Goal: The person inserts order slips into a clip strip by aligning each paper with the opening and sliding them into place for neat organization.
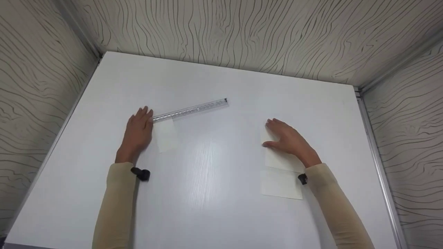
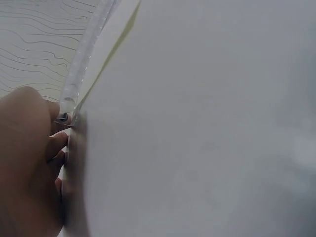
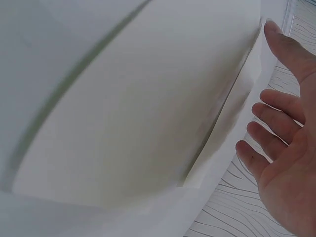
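Observation:
A clear plastic ruler point(image 1: 193, 110) lies slantwise on the white table. At its left end rests my left hand point(image 1: 138, 133), palm down, the fingers mostly straight and touching the ruler's tip. Just below the ruler is a small cream paper point(image 1: 166, 136), its top edge against or under it. On the right, my right hand point(image 1: 289, 140) is spread over a cream sheet point(image 1: 280, 159) and partly hides it; the thumb stands apart from the fingers. Nearer me lies another cream sheet point(image 1: 282, 184), bordering the first. In the right wrist view, one paper point(image 3: 224, 118) has a slightly raised edge.
The white table point(image 1: 207, 214) is bounded at the back by a wood-patterned wall point(image 1: 221, 31). Similar panels stand at the left point(image 1: 27, 86) and right point(image 1: 415, 148), with metal rails along the table's sides. A black wrist camera point(image 1: 141, 174) sits at my left cuff.

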### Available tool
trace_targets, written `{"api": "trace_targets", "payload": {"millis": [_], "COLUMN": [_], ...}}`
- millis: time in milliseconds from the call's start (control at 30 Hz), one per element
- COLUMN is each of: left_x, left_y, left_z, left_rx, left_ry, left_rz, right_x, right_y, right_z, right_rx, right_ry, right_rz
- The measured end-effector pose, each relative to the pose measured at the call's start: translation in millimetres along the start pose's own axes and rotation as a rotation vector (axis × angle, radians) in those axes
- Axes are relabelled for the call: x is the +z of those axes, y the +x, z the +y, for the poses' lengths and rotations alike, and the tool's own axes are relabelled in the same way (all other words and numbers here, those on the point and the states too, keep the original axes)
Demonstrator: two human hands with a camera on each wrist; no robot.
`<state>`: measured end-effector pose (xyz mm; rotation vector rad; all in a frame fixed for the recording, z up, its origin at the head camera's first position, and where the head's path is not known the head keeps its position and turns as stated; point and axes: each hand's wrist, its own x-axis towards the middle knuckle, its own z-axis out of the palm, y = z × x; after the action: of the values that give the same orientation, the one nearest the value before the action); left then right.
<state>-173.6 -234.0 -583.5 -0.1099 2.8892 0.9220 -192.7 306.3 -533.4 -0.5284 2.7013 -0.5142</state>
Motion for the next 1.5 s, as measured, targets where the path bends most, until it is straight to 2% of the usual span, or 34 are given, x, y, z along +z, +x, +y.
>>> {"api": "trace_targets", "payload": {"millis": [1000, 1233, 1500], "left_x": [0.3, 0.8, 1.5], "left_y": [0.0, 0.6, 1.2], "left_z": [-0.7, -2.3, -2.4], "left_rx": [-0.011, 0.001, 0.002], "left_ry": [-0.014, -0.013, -0.008], "left_rz": [0.006, 0.001, -0.003], "right_x": [-1.2, 1.8, 3.1], "right_y": [8.6, 9.4, 9.6], "right_z": [7.9, 9.8, 10.2], "right_rx": [-0.006, -0.012, 0.034], "right_ry": [0.003, 0.012, 0.059], "right_rz": [-0.051, -0.031, -0.014]}}
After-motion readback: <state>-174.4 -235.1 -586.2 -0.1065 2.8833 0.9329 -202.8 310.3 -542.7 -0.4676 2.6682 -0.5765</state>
